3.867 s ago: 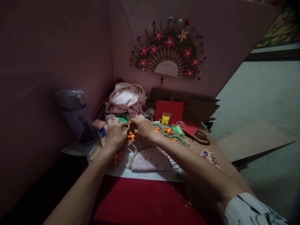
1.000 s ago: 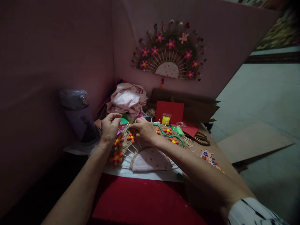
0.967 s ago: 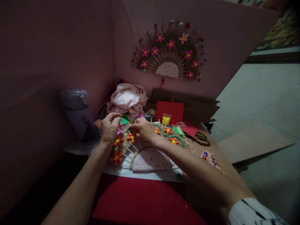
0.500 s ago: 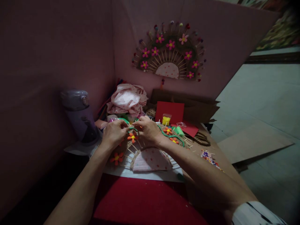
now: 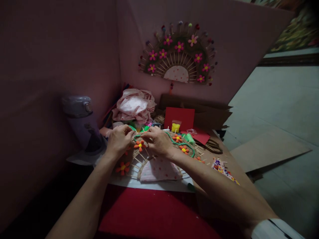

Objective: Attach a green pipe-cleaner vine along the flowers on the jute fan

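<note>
On the table lies a half-round twine-and-stick fan (image 5: 147,156) with orange clay flowers (image 5: 140,145) and a dotted pink cloth centre (image 5: 160,171). A thin green strip (image 5: 137,136), apparently modelling clay, winds over its twine band. My left hand (image 5: 120,138) pinches at the upper left of the band, its fingertips at the strip. Just to the right, my right hand (image 5: 159,140) also has thumb and fingers pressed together on the strip. Fingertips partly cover the spot where they touch it.
A purple flask (image 5: 84,129) stands at the left. Behind the fan are crumpled dotted cloth (image 5: 134,104), red card (image 5: 179,118) and a bag of yellow clay (image 5: 175,126). A finished-looking flowered fan (image 5: 179,56) hangs on the pink board. Patterned scraps (image 5: 224,169) lie at right.
Both hands stay at the upper left of the fan, with a slight shift of the fingers along the green strip. The whole view has moved a little.
</note>
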Motion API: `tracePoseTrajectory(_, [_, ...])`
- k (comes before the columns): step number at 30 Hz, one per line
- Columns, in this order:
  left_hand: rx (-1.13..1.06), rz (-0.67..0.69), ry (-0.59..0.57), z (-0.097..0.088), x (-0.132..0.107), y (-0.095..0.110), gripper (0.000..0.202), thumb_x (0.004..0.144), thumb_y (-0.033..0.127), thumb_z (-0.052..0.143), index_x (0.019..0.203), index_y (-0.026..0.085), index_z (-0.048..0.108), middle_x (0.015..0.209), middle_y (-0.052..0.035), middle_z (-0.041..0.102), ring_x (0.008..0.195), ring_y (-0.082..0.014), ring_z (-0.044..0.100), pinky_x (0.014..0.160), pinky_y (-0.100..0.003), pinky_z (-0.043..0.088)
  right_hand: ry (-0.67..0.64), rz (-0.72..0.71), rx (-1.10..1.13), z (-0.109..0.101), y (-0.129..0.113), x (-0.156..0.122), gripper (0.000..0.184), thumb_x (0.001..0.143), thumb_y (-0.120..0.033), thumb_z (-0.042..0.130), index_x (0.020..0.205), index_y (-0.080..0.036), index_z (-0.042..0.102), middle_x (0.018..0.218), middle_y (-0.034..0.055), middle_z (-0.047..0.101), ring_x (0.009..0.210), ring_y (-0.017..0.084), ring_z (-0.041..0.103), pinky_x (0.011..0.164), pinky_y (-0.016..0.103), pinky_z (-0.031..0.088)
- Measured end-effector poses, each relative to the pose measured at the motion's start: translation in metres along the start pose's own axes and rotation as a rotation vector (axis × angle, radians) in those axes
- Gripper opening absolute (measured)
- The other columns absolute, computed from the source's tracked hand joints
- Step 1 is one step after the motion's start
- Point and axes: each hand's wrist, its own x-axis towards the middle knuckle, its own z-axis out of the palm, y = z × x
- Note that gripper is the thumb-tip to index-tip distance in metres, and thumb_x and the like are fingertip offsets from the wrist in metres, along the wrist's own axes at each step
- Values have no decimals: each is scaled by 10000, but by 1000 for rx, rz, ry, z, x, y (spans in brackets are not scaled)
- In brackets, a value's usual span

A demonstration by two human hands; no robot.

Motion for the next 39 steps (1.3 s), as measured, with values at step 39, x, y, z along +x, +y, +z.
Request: tracePoseTrajectory(39, [-159, -262, 98, 7, 0, -6, 234, 757, 343, 528, 718, 161, 671, 699, -53, 676, 661, -169, 594, 583, -245, 384, -3, 166, -221, 27, -42, 20, 253, 833, -331, 472, 746, -208, 675, 788, 58, 656, 761, 193, 557, 616, 291, 331])
